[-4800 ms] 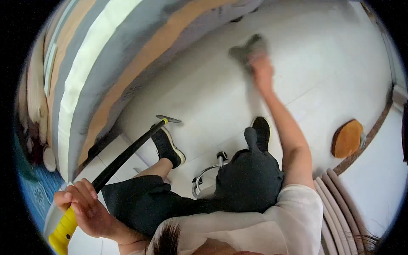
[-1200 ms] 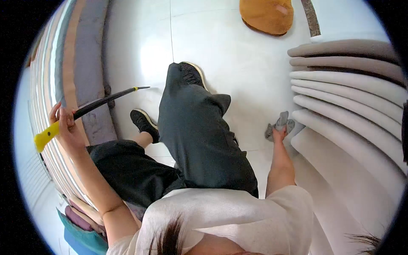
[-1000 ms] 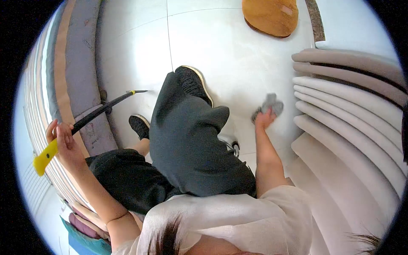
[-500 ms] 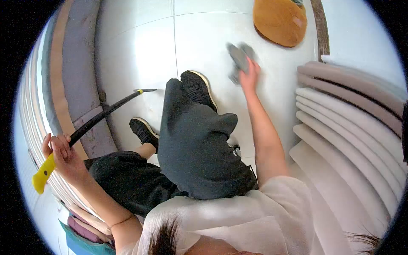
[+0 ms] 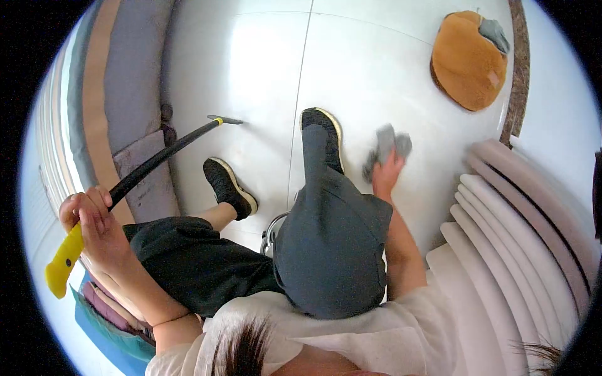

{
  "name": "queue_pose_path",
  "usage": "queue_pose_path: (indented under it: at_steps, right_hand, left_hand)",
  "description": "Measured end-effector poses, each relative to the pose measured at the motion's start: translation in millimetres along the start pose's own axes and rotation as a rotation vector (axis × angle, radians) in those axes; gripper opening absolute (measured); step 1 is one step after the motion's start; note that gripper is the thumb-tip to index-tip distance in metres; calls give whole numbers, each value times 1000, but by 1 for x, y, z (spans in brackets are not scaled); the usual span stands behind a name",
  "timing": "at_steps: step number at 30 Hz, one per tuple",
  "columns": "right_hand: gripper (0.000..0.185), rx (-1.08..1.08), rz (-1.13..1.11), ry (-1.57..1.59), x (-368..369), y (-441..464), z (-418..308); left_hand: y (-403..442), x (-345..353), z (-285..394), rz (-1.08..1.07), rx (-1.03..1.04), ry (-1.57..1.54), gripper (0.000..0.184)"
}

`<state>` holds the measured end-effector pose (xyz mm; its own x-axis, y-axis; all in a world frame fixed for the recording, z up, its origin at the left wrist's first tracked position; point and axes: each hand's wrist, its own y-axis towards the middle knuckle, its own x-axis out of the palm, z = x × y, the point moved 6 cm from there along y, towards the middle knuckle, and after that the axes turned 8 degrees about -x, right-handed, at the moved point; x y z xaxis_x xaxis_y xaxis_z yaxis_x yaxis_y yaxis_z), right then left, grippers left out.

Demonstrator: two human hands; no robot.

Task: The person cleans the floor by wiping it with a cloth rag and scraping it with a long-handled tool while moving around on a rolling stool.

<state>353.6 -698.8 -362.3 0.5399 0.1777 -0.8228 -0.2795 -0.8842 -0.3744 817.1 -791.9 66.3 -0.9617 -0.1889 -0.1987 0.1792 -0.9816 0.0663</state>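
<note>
My left hand [image 5: 91,222] is closed around a long-handled tool [image 5: 160,156] near its yellow grip. A black shaft runs forward from there to a yellow collar and a narrow dark crosswise head over the floor. My right hand [image 5: 389,175] is closed on a grey cloth [image 5: 387,145], whose folds hang out on both sides of the fingers. The cloth is low by the tiles, slightly smeared by motion; whether it touches them I cannot tell. My right foot in a black shoe [image 5: 321,135] is just left of the cloth.
An orange-brown cushion [image 5: 467,66] with a grey-green piece on it lies ahead on the right. Several beige padded panels [image 5: 495,232] are stacked on the right. A grey padded sofa-like edge [image 5: 138,75] runs along the left. Folded fabrics [image 5: 113,313] are at lower left.
The view has shifted, so the cushion sits lower and further right. My right hand with the grey cloth is closer to my body. My left hand keeps its hold on the tool.
</note>
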Motion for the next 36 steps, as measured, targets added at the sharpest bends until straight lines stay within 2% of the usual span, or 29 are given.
queue_pose_path:
  at_steps: [1, 2, 3, 6, 8, 11, 14, 16, 18, 21, 24, 27, 29, 31, 34, 36]
  right_hand:
    - [64, -151, 103, -83, 6, 30, -20]
    - [60, -132, 100, -27, -1, 59, -53]
    - [58, -238, 157, -121, 1, 91, -75]
    - [57, -338, 148, -29, -6, 186, -139]
    - [59, -357, 144, 99, -2, 237, -156]
    - [61, -504, 290, 202, -41, 232, -195]
    - [67, -660, 143, 112, -56, 173, -204]
    - [72, -816, 12, -33, -51, 124, -180]
    - [69, -938, -132, -83, -28, 86, -132]
    - [61, -921, -270, -217, 2, 45, -72]
    - [58, -957, -221, -374, 14, 44, -82]
    - [44, -1066, -270, -439, 26, 81, -133]
    - [45, -1136, -229, -424, 39, 111, -174]
    - [47, -1198, -86, -491, 47, 145, -221]
    - [50, -1033, -55, -424, 53, 208, -294]
    - [53, -928, 85, -223, 44, 220, -324]
  left_hand:
    - [-1, 1, 2, -12, -5, 11, 17]
    - [-3, -1, 2, -12, -14, 14, 17]
    - [-4, -2, 3, -13, -18, 17, 17]
    - [-2, 0, 8, 15, -14, 3, 17]
    - [-1, -1, 11, 27, 3, 5, 19]
    - [-5, -10, 11, 50, 9, 27, 19]
    - [-5, -18, 10, 96, -8, 21, 15]
    - [-8, -25, 10, 106, -13, 16, 13]
    - [-9, -33, 10, 134, -23, -1, 11]
    - [-7, -38, 13, 131, -16, -1, 12]
    - [-7, -44, 14, 89, 1, 34, 17]
    - [-6, -41, 13, 107, 0, 20, 17]
    - [-5, -41, 14, 51, -3, -17, 17]
    - [-1, -38, 14, 42, -4, 2, 17]
    - [-4, -35, 17, 89, -26, -16, 14]
    - [1, -33, 19, 105, -38, -16, 13]
